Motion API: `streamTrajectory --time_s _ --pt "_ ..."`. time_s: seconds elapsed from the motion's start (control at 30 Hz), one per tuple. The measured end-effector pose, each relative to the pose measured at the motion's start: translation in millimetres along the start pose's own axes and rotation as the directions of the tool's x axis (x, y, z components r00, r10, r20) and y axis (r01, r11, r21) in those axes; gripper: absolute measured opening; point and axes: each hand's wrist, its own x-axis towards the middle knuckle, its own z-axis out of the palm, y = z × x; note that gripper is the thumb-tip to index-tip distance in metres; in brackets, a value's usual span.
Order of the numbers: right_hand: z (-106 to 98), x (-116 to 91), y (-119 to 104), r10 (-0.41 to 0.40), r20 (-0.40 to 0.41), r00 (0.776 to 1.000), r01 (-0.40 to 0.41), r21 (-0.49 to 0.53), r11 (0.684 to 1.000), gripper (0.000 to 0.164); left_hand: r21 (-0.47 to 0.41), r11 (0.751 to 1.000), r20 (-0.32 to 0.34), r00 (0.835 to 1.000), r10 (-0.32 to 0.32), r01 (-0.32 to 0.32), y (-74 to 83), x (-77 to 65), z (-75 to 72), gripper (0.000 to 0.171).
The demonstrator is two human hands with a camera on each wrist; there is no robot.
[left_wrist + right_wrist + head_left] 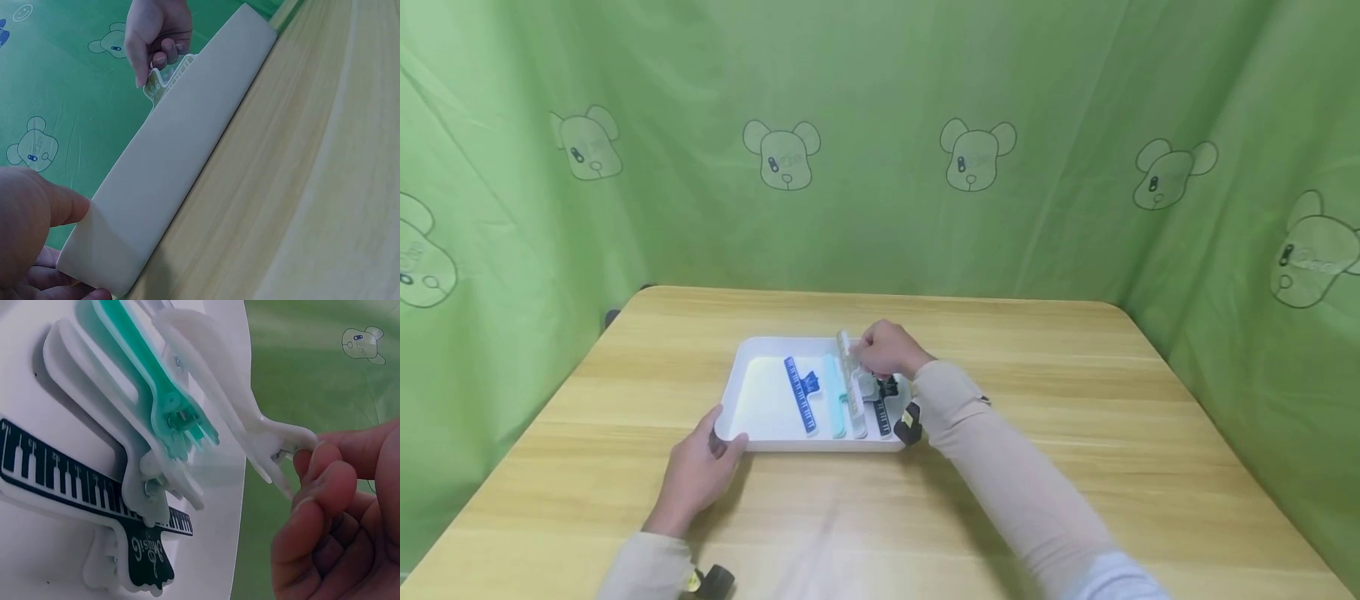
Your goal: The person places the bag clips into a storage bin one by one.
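My left hand (700,471) grips the near left corner of a white tray (820,446), thumb at one wall and fingers round the corner. Over the tray, my right hand (887,348) pinches a long white clip (215,375) by its handle, between thumb and fingers. In the right wrist view, a teal clip (147,369), another white clip (94,387) and a black clip with a piano-key print (69,478) lie in the tray beside the held one. A blue piano-key clip (801,396) lies further left in the head view.
The tray stands on a wooden table (1037,500). Green curtains (880,242) with mouse-head drawings hang behind the table and along both sides.
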Motion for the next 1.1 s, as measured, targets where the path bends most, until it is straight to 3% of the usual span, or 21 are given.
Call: streamTrajectory --time_s 0.63,1.1 --pt "14.6 3.6 -5.7 0.008 0.031 0.999 -0.008 -0.016 1.0 0.036 -0.009 1.0 -0.007 1.0 0.018 -0.018 -0.8 0.8 0.2 0.069" --pt "17.0 11.9 -7.8 0.02 0.076 0.997 -0.012 -0.107 0.994 0.037 -0.009 0.999 -0.026 0.999 0.04 -0.04 -4.5 3.8 0.1 0.069"
